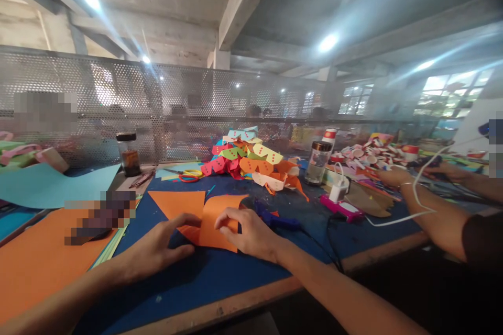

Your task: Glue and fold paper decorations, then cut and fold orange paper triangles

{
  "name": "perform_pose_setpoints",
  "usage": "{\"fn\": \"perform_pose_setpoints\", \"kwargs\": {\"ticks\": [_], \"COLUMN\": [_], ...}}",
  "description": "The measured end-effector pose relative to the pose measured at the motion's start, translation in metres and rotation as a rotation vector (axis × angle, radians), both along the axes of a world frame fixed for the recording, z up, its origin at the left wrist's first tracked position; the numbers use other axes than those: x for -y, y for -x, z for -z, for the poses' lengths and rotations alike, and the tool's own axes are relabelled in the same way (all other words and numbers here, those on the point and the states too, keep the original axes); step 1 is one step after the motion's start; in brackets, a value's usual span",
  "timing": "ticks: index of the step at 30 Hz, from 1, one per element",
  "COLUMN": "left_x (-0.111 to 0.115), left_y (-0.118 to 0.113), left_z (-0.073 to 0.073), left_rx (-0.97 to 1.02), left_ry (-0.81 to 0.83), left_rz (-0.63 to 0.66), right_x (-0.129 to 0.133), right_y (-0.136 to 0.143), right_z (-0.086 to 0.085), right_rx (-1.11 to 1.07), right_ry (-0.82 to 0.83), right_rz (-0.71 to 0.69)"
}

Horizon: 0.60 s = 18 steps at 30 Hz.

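While the left hand [165, 243] rests at the near left part of an orange paper [220, 209], its thumb and fingers stand spread apart. The right hand [249, 233] lies over the right part of the same paper with fingers curled; whether it pinches the paper cannot be told. The paper sits on the blue top of the desk [220, 282], its right part bowed upward; whether it is one folded sheet or two pieces cannot be told.

Just right of the right hand lies a blue glue gun [281, 220]. Beyond the paper stands a heap of dotted, multicoloured paper cutouts [261, 165], with scissors [192, 173] to its left and a lidded clear jar [316, 165] to its right. Near that jar, a white plug [338, 191] is seated in a pink power strip [346, 209].

At left, a large orange sheet [31, 267] lies near, a light blue sheet [58, 183] farther, and a jar of brown contents [131, 159] beyond. At far right, a co-worker's arm [428, 199] reaches over the desk near piled red-and-white pieces [361, 154]. A perforated metal screen [118, 78] closes the far side.
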State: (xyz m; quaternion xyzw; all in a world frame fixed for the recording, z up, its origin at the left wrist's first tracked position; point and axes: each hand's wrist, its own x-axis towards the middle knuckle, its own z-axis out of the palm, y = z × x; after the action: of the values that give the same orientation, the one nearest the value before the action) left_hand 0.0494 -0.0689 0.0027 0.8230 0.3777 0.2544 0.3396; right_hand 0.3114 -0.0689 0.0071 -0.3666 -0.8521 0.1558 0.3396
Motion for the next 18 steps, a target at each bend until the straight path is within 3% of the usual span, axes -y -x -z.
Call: {"fn": "perform_pose_setpoints", "kwargs": {"ticks": [6,11,18], "left_x": [-0.013,-0.011,-0.012], "left_y": [-0.004,-0.004,0.002], "left_z": [0.008,0.001,0.004], "left_rx": [0.445,0.486,0.512], "left_ry": [0.269,0.357,0.378], "left_rz": [0.000,-0.079,-0.097], "right_x": [0.006,0.010,-0.003], "right_y": [0.011,0.015,-0.004], "right_z": [-0.002,-0.017,-0.035], "right_rx": [0.164,-0.010,-0.232], "right_ry": [-0.188,-0.113,0.003], "right_rz": [-0.061,-0.172,-0.021]}}
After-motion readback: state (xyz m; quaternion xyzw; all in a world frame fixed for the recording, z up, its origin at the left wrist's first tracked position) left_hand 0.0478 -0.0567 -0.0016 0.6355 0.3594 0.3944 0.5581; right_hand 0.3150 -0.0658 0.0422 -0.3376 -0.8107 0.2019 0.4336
